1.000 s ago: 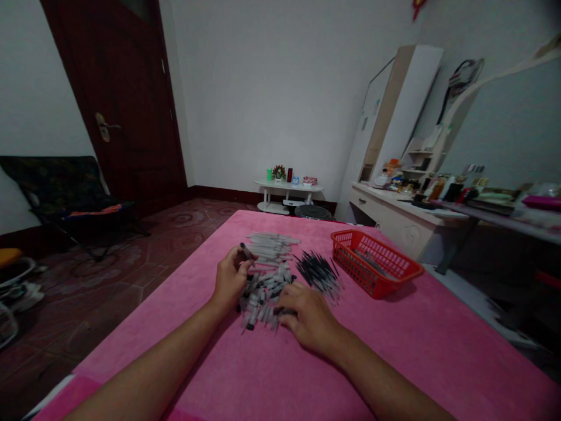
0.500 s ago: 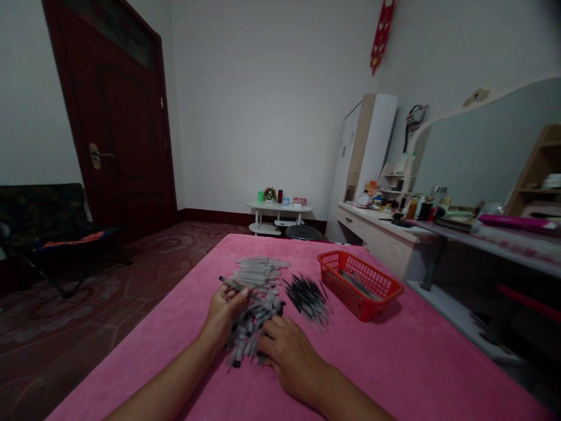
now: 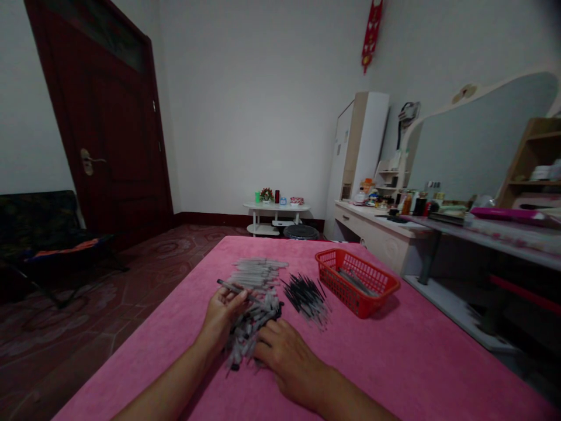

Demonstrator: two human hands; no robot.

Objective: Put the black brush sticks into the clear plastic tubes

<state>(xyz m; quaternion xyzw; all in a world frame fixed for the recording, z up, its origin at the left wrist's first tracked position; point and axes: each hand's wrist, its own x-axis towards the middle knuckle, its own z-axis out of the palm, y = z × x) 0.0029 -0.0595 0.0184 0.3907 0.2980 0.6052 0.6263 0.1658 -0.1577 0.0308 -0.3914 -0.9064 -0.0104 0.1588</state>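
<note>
My left hand [image 3: 222, 316] is closed around a dark pen [image 3: 234, 288] that sticks out up and left, at the left edge of a loose heap of grey pen parts [image 3: 253, 326]. On that heap's near right side rests my right hand [image 3: 280, 354], fingers curled down among the pieces; whether it holds one is hidden. Beyond the heap lies a neat stack of grey pen barrels [image 3: 256, 271]. A bundle of thin black refills [image 3: 307, 294] lies to the right. All sit on a pink cloth [image 3: 412, 356].
A red plastic basket [image 3: 356, 282] with a few pens inside stands right of the refills. A dressing table [image 3: 394, 228] with a mirror and bottles runs along the right. A dark door [image 3: 105, 134], a black chair [image 3: 39, 228] and a small white stand [image 3: 276, 210] are farther off.
The view has tilted upward, so the table sits lower in frame. My left hand has turned the pen to lie more level. My right hand has stayed on the heap.
</note>
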